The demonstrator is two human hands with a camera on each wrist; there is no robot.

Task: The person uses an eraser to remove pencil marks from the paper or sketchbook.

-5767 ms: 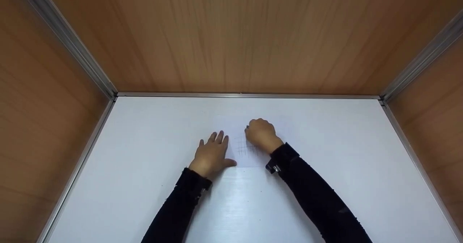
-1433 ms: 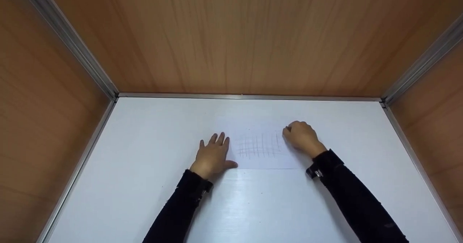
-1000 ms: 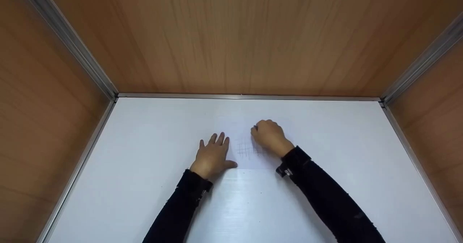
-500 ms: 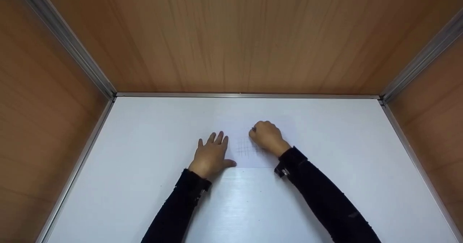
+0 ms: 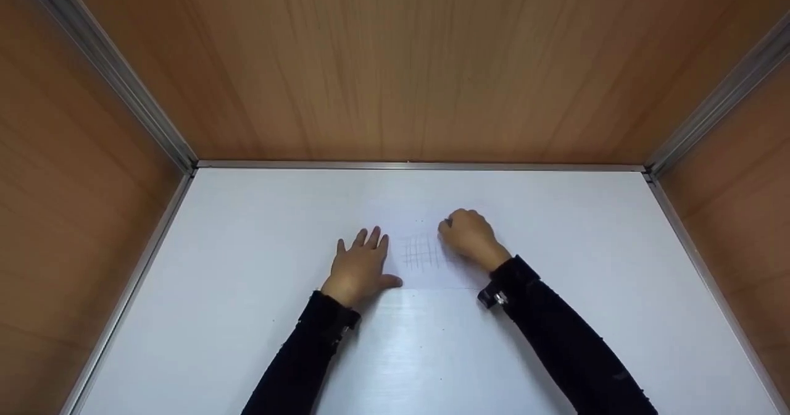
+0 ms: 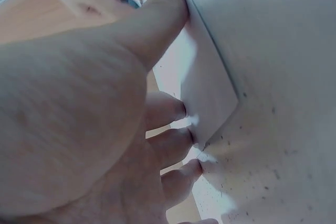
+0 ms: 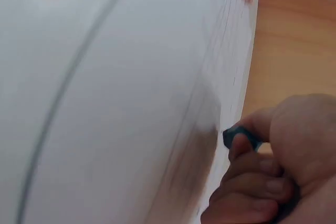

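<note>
We see one sheet of paper [image 5: 432, 260]: our left hand [image 5: 360, 267] presses it flat, fingers straight; only the right wrist view shows our right hand [image 5: 469, 237] pinching one dark, perhaps pencil-like, tool [image 7: 239, 136].

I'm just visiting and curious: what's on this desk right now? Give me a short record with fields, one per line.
surface: white table boxed in by wooden walls
sheet: white sheet of paper lying flat on the table
marks: faint pencil grid drawn on the sheet
left hand: left hand lies flat, fingers spread, pressing the sheet's left edge
right hand: right hand curled round a small dark tool, just right of the grid
tool type: pencil or eraser, too hidden to tell
sleeves: black sleeves on both arms
</note>
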